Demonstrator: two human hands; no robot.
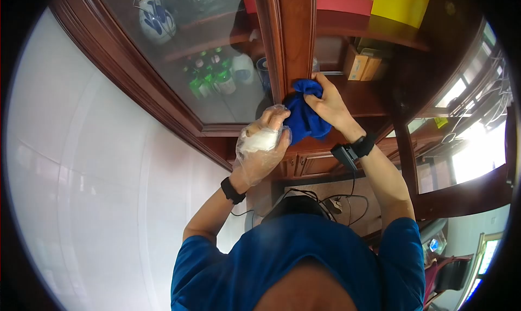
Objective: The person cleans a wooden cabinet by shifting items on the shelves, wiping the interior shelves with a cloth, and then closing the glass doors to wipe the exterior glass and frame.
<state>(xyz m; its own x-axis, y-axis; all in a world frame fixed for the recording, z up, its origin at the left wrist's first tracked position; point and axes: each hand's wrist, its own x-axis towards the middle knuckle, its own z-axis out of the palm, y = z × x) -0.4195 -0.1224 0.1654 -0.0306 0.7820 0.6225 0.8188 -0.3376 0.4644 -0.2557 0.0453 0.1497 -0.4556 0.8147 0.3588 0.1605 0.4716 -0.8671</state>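
Observation:
My right hand [328, 102] grips a bunched blue cloth [308, 116] against the upright wooden frame [297, 45] of a cabinet. Beside it on the left is my left hand [263, 143], inside a clear plastic glove. Something white [261, 140] shows under the plastic, across the hand. The left fingers are curled, with their tips by the cloth's left edge and the lower corner of a glass door [228, 107]. Whether they pinch the cloth or the door edge is hidden.
Behind the glass stand a blue-and-white vase [156, 23] and several green bottles [217, 78]. Small boxes [362, 66] sit on the right shelf, under red and yellow papers [401, 2]. Another door [461, 202] hangs at right; cables [347, 197] trail below. A white wall [103, 175] stands left.

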